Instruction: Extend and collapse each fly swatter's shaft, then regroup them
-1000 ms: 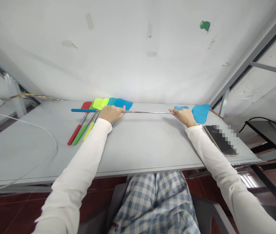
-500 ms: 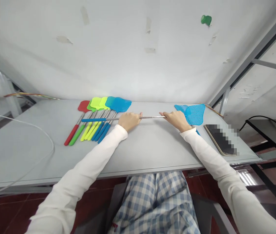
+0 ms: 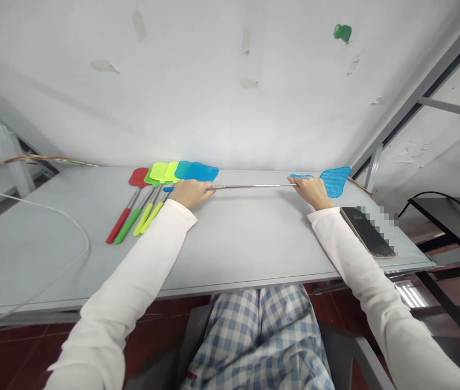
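Note:
A fly swatter (image 3: pixel 254 186) with a blue head and a thin metal shaft is stretched level between my hands above the table. My left hand (image 3: pixel 191 193) is closed around it near the blue handle, whose end sticks out on the left. On the right, my right hand (image 3: pixel 312 192) grips the shaft close to the blue mesh head (image 3: pixel 335 182). Behind that hand lies another blue swatter (image 3: pixel 299 176), mostly hidden. Beside my left hand, several fly swatters rest in a row: a red one (image 3: pixel 121 225), a green one (image 3: pixel 128 226), yellow ones (image 3: pixel 143 219) and blue ones (image 3: pixel 202 171).
A phone (image 3: pixel 365 230) lies near the right end of the grey table (image 3: pixel 250 238). A white cable (image 3: pixel 79 227) curves over the left side. The white wall (image 3: pixel 230 124) stands behind, and metal frame bars (image 3: pixel 425 84) slope at the right.
My hands have moved apart, left hand to the left and right hand to the right. More of the swatter's metal shaft shows between them, and its blue head sits further right.

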A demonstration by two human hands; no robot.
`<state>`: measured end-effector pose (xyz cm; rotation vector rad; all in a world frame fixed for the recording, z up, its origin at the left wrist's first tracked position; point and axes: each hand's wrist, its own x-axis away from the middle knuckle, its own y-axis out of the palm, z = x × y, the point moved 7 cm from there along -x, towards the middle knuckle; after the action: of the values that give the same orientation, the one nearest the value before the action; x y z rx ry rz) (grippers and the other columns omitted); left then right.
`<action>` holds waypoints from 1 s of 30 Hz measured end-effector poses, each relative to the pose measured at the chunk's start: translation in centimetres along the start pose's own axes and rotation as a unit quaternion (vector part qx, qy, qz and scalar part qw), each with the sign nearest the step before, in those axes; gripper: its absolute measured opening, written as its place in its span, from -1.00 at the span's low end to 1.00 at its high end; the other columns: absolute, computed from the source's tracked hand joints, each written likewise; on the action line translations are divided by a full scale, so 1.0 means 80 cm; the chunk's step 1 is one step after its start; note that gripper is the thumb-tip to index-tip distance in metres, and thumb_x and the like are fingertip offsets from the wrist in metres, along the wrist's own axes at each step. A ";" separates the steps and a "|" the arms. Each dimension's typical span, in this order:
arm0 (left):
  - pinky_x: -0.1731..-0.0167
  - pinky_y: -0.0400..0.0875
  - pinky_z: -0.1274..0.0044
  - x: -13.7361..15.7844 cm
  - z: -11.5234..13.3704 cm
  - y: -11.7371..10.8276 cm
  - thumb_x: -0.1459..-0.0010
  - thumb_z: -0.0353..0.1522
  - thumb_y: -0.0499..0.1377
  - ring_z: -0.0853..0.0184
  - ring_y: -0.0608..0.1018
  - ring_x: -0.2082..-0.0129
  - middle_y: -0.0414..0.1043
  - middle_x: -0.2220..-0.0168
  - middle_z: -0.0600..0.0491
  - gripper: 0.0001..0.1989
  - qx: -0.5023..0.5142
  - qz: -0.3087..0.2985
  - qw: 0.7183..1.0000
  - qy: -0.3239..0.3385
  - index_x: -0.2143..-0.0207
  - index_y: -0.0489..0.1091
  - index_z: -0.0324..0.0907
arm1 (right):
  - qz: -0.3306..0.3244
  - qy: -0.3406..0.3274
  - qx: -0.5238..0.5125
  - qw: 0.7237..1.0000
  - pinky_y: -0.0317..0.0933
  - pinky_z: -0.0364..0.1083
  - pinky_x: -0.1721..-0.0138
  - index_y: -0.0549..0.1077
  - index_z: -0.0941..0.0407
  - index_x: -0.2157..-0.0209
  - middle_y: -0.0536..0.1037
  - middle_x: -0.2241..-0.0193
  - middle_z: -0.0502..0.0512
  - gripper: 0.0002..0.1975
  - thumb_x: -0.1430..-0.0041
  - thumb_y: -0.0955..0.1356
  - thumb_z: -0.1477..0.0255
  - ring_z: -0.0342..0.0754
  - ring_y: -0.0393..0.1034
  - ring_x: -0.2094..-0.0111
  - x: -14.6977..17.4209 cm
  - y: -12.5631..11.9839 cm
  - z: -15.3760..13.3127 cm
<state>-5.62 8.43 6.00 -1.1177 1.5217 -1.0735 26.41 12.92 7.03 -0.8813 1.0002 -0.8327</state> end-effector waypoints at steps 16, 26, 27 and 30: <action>0.30 0.33 0.36 0.003 0.039 -0.004 -0.31 -0.20 -0.25 0.02 0.58 0.21 0.54 0.29 -0.30 -0.39 -0.010 -0.011 1.000 0.008 0.19 0.54 -0.32 | -0.097 -0.061 0.016 0.993 0.05 -0.12 0.39 0.50 0.18 0.17 0.59 0.33 0.31 -0.43 -0.40 -0.02 0.20 0.09 0.52 0.27 -0.001 0.010 -0.062; 0.32 0.34 0.39 0.018 0.111 -0.001 -0.34 -0.21 -0.27 0.06 0.60 0.24 0.54 0.31 -0.31 -0.37 0.062 -0.002 0.998 0.022 0.23 0.55 -0.34 | -0.084 -0.120 -0.012 0.989 0.04 -0.11 0.41 0.46 0.20 0.17 0.58 0.40 0.34 -0.40 -0.40 -0.07 0.23 0.11 0.52 0.32 0.023 -0.016 -0.131; 0.32 0.34 0.39 0.018 0.113 0.000 -0.34 -0.21 -0.27 0.06 0.60 0.24 0.55 0.31 -0.30 -0.37 0.066 -0.003 0.998 0.022 0.23 0.55 -0.34 | -0.085 -0.124 -0.016 0.989 0.04 -0.11 0.41 0.46 0.19 0.17 0.58 0.41 0.33 -0.41 -0.40 -0.07 0.22 0.10 0.51 0.33 0.024 -0.015 -0.135; 0.32 0.33 0.39 0.017 0.111 -0.003 -0.33 -0.19 -0.26 0.06 0.59 0.23 0.55 0.30 -0.30 -0.38 0.068 0.002 0.998 0.017 0.21 0.54 -0.32 | -0.074 -0.125 -0.038 0.989 0.05 -0.09 0.39 0.45 0.20 0.18 0.57 0.43 0.31 -0.44 -0.40 -0.05 0.24 0.09 0.49 0.36 0.023 -0.018 -0.137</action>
<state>2.85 6.00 4.36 -1.0069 1.4527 -1.1818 16.50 8.30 4.62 -1.1078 0.7578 -0.7903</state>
